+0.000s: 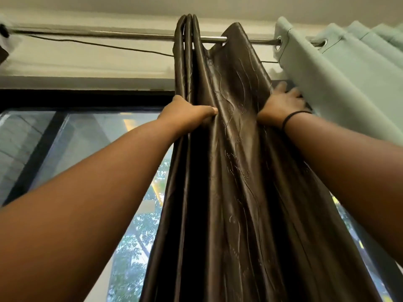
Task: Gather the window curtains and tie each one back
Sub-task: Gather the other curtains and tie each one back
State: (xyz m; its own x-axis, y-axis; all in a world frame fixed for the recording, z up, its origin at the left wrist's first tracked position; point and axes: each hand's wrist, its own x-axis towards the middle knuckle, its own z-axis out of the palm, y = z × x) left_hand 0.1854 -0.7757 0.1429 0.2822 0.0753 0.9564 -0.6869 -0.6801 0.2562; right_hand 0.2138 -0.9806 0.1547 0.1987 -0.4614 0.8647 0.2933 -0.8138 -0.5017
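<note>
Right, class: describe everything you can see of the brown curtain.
The brown curtain looks like shiny satin with a faint wavy stitched pattern. It hangs from the metal rod, bunched into deep folds, in front of the window. The left hand grips its left folds; the right hand holds its right edge, beside the green curtain.

A black-framed window (82, 99) shows daylit trees (133, 247) beneath a pale wall (87, 64).
</note>
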